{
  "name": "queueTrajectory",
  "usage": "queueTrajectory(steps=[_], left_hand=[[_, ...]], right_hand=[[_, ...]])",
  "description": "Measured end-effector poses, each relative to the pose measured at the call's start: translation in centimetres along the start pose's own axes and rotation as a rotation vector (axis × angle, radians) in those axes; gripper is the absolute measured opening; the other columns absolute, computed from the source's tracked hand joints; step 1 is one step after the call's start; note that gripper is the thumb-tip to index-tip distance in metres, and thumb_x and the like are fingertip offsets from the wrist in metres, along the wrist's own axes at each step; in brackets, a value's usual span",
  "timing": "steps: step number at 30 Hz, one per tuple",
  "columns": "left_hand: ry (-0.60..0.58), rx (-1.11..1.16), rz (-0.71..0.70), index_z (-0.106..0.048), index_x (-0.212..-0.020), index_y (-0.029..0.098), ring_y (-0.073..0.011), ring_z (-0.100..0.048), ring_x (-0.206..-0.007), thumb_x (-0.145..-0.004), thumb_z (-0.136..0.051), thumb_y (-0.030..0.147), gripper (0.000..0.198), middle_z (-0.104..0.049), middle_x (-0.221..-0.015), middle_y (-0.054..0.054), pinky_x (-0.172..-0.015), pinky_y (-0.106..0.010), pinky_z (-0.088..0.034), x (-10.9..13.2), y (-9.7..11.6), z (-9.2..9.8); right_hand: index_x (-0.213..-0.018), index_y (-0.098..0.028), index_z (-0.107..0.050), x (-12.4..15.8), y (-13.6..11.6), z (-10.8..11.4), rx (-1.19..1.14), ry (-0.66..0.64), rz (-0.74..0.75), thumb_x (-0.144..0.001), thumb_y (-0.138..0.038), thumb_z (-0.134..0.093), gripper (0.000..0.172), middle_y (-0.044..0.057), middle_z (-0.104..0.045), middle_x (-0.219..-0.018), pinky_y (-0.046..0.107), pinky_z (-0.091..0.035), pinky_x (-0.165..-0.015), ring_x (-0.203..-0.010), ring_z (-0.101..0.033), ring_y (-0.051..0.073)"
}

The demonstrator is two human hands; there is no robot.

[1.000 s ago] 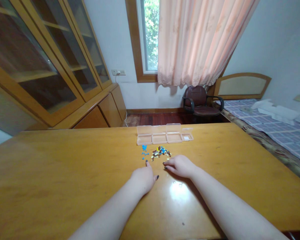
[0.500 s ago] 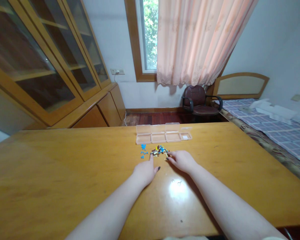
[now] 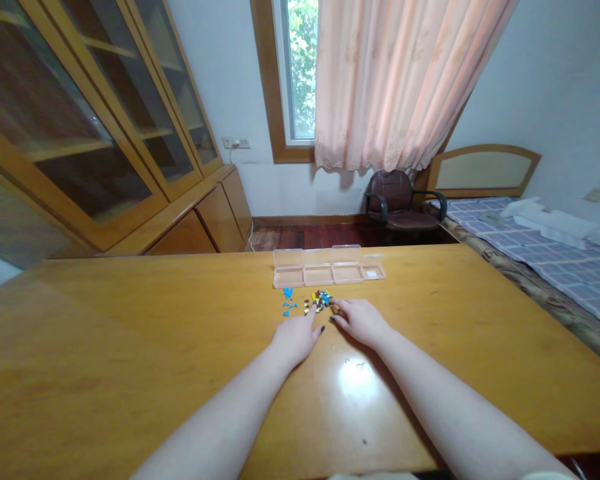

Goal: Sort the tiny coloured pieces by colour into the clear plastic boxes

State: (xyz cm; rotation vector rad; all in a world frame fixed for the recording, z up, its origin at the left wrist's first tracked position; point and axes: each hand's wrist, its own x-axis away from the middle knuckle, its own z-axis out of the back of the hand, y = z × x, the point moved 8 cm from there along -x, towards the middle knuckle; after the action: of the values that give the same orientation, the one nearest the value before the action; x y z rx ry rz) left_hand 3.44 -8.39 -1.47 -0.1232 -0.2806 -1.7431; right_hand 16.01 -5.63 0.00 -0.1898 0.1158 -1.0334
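A small heap of mixed coloured pieces [image 3: 320,300] lies on the wooden table [image 3: 130,347], with a few loose blue pieces [image 3: 289,301] just left of it. My left hand [image 3: 295,337] rests on the table, index finger stretched out and touching the heap's near left edge. My right hand [image 3: 361,320] lies palm down, its fingertips on the heap's right edge. Whether either hand holds a piece is too small to tell. Behind the heap stands a row of clear plastic boxes [image 3: 330,270] with their lids up.
A glass-fronted wooden cabinet [image 3: 95,127] lines the left wall. Beyond the table's far edge stand a dark office chair [image 3: 397,203] under a pink curtain [image 3: 395,80], and a bed [image 3: 545,253] at the right.
Both hands have slid forward to the heap. The left index finger has moved right onto its edge, and the heap looks pushed closer together.
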Motion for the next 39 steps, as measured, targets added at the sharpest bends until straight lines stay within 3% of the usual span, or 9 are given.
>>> queueTrajectory(steps=[4,11,16,20,25,29,34,37,39], left_hand=[[-0.053,0.018,-0.083,-0.026,-0.141,0.027,-0.0281,-0.062,-0.098,-0.087,-0.040,0.042,0.058,-0.065,-0.110,-0.013,-0.079,-0.037,-0.048,0.7,1.0,-0.1],[-0.045,0.033,0.046,-0.021,-0.143,0.016,-0.0289,-0.064,-0.094,-0.088,-0.039,0.042,0.063,-0.067,-0.104,-0.016,-0.076,-0.039,-0.049,0.6,-0.1,-0.4],[-0.057,0.014,0.071,-0.024,-0.142,0.014,-0.0297,-0.064,-0.093,-0.087,-0.040,0.043,0.064,-0.067,-0.103,-0.017,-0.076,-0.039,-0.049,0.7,-0.3,-0.8],[-0.086,-0.004,0.037,-0.024,-0.143,0.018,-0.0305,-0.064,-0.093,-0.086,-0.042,0.044,0.065,-0.067,-0.104,-0.017,-0.075,-0.040,-0.049,1.1,0.3,-0.9],[-0.080,-0.006,0.111,-0.016,-0.145,0.011,-0.0310,-0.065,-0.089,-0.086,-0.041,0.046,0.072,-0.068,-0.097,-0.019,-0.073,-0.040,-0.050,1.5,0.0,-0.6],[-0.110,-0.005,0.156,-0.020,-0.143,0.008,-0.0307,-0.064,-0.093,-0.086,-0.040,0.047,0.072,-0.066,-0.102,-0.021,-0.075,-0.039,-0.049,1.6,-0.4,-0.8],[-0.099,-0.034,0.103,-0.025,-0.143,0.017,-0.0308,-0.065,-0.090,-0.086,-0.041,0.047,0.067,-0.068,-0.100,-0.018,-0.074,-0.041,-0.050,1.7,0.2,-1.1],[-0.086,-0.037,0.053,-0.022,-0.144,0.022,-0.0308,-0.065,-0.089,-0.086,-0.040,0.047,0.066,-0.068,-0.100,-0.016,-0.072,-0.041,-0.050,1.8,0.7,-1.0],[-0.095,-0.033,0.079,-0.018,-0.145,0.018,-0.0306,-0.065,-0.089,-0.086,-0.041,0.047,0.070,-0.068,-0.099,-0.017,-0.073,-0.040,-0.050,1.8,0.4,-1.1]], right_hand=[[-0.124,-0.022,-0.052,0.0,-0.3,0.4,0.004,0.065,0.021,-0.090,-0.043,-0.044,0.040,0.009,-0.061,-0.096,0.030,-0.036,-0.081,-0.090,-0.055,0.021],[-0.120,-0.024,-0.056,0.4,-1.5,0.4,-0.004,0.072,0.118,-0.089,-0.038,-0.046,0.035,0.008,-0.055,-0.096,0.032,-0.034,-0.082,-0.090,-0.049,0.020],[-0.117,-0.025,-0.058,0.6,-2.0,0.2,-0.032,0.035,0.187,-0.088,-0.041,-0.049,0.035,0.007,-0.055,-0.096,0.032,-0.033,-0.081,-0.090,-0.049,0.020],[-0.102,-0.022,-0.065,0.6,-1.8,0.7,-0.014,0.061,0.178,-0.090,-0.039,-0.044,0.030,0.007,-0.056,-0.090,0.031,-0.034,-0.079,-0.086,-0.049,0.019],[-0.117,-0.024,-0.058,0.7,-2.0,0.8,-0.021,0.067,0.167,-0.088,-0.039,-0.048,0.034,0.008,-0.056,-0.097,0.032,-0.034,-0.081,-0.090,-0.050,0.020],[-0.118,-0.026,-0.058,0.7,-2.4,0.2,-0.021,0.023,0.194,-0.086,-0.042,-0.052,0.036,0.008,-0.055,-0.100,0.032,-0.033,-0.081,-0.093,-0.049,0.021],[-0.100,-0.021,-0.066,0.6,-1.6,0.8,-0.010,0.069,0.161,-0.090,-0.036,-0.045,0.027,0.006,-0.057,-0.088,0.031,-0.033,-0.078,-0.085,-0.050,0.018],[-0.100,-0.020,-0.066,0.6,-1.4,1.2,-0.012,0.104,0.143,-0.091,-0.035,-0.044,0.028,0.007,-0.057,-0.088,0.031,-0.035,-0.079,-0.085,-0.050,0.018],[-0.103,-0.021,-0.065,0.7,-1.7,1.2,-0.012,0.114,0.146,-0.090,-0.035,-0.044,0.028,0.007,-0.058,-0.091,0.032,-0.036,-0.081,-0.088,-0.050,0.019]])
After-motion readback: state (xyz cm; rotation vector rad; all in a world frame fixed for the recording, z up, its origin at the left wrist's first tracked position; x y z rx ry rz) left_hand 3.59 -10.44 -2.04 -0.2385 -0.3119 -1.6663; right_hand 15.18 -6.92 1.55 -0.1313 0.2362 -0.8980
